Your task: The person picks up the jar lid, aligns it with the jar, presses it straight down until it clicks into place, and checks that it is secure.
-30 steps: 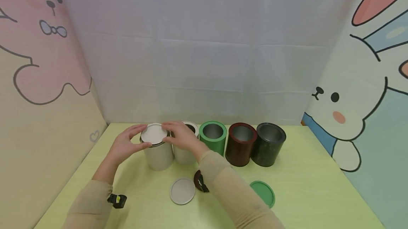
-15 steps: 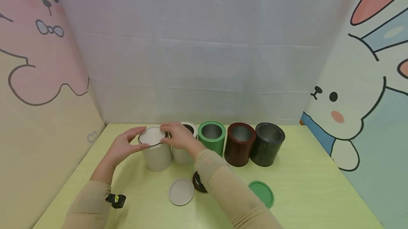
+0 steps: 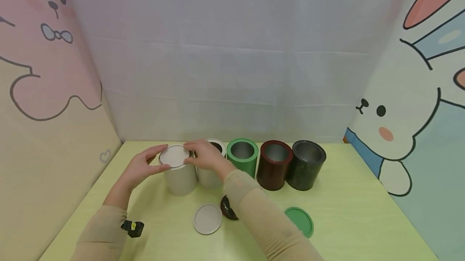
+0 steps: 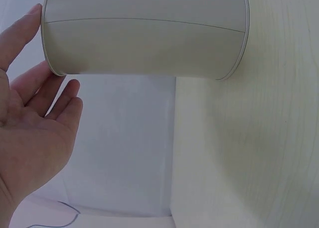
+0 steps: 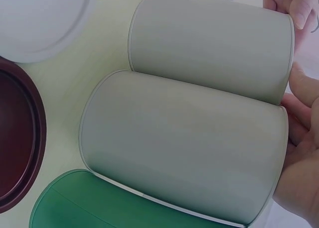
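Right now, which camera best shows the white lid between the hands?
The head view, since the top of the white lid faces the camera there. Both wrist views show the can beneath it side-on, hiding the lid's top.

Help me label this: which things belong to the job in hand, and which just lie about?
Job in hand:
white lid, held by left hand and right hand
leftmost white can

Apparently idle:
second white can
green can
dark red can
black can
loose pale lid
dark red lid
green lid

Fingers (image 5: 305, 86) sit by the tops of two pale cans (image 5: 184, 138) beside a green can (image 5: 114, 203).
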